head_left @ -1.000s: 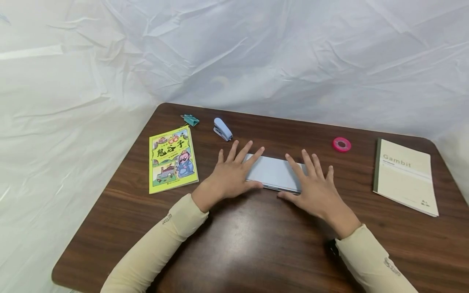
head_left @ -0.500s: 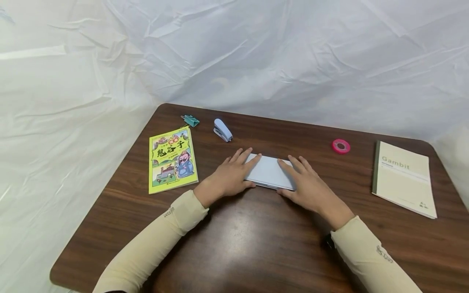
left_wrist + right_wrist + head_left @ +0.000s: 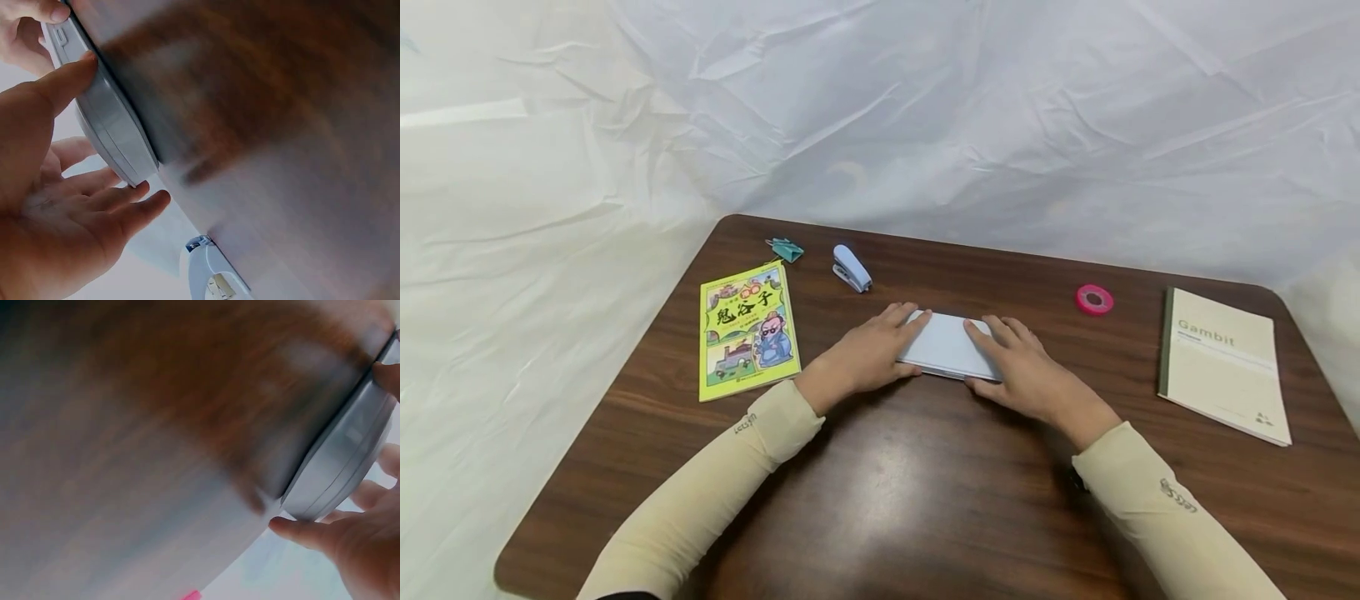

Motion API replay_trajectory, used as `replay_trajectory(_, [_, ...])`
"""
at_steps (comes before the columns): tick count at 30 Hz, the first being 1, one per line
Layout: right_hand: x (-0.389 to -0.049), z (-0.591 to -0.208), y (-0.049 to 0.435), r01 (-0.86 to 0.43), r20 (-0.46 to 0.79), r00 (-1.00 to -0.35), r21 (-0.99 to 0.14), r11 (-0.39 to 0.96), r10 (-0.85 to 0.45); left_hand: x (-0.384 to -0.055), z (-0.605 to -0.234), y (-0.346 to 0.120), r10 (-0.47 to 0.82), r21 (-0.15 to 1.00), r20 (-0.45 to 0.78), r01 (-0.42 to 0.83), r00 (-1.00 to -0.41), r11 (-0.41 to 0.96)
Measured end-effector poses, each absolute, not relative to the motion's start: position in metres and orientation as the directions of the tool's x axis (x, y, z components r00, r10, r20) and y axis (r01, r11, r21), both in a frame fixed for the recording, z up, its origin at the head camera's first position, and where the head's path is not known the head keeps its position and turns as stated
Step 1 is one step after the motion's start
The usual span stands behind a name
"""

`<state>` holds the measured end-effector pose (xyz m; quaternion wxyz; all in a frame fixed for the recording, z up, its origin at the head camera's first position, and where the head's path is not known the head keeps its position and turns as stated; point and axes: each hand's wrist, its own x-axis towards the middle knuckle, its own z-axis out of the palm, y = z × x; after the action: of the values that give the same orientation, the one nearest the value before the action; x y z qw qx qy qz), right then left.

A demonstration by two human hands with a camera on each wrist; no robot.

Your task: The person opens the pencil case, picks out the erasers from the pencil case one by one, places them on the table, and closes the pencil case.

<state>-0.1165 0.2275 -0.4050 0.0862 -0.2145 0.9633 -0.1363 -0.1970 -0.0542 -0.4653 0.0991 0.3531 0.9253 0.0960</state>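
Pale case held at both ends, its ends masked by hands

The pale case (image 3: 946,345) lies on the worktop (image 3: 880,483), its short ends covered in the head view. The left hand (image 3: 867,354) and right hand (image 3: 1028,375) each grip an end, thumb on the near side, fingers parted around the rest. Farther off, the stapler (image 3: 852,268) is cut by the left wrist view's bottom edge. Wood grain blurs in both wrist views; the sleeves (image 3: 700,500) leave the head view's frame.
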Motion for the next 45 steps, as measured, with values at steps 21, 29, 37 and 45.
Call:
replay_trajectory(21, [-0.122, -0.399, 0.232, -0.454, -0.134, -0.855, -0.273, 0.848, -0.501, -0.199, -0.467, -0.05, 0.673, 0.161, -0.104, 0.655, -0.733, 0.738])
replay_trajectory(29, [-0.124, -0.391, 0.233, -0.417, -0.192, -0.852, -0.316, 0.852, -0.488, -0.201, -0.471, -0.049, 0.671, 0.168, -0.108, 0.652, -0.734, 0.74])
replay_trajectory(37, [-0.128, -0.382, 0.236, -0.371, -0.216, -0.853, -0.389, 0.844, -0.474, -0.197, -0.459, -0.051, 0.66, 0.29, -0.138, 0.607, -0.739, 0.74])
replay_trajectory(45, [-0.128, -0.368, 0.246, -0.326, -0.143, -0.893, -0.446, 0.833, -0.426, -0.174, -0.404, -0.061, 0.606, 0.472, -0.191, 0.469, -0.772, 0.746])
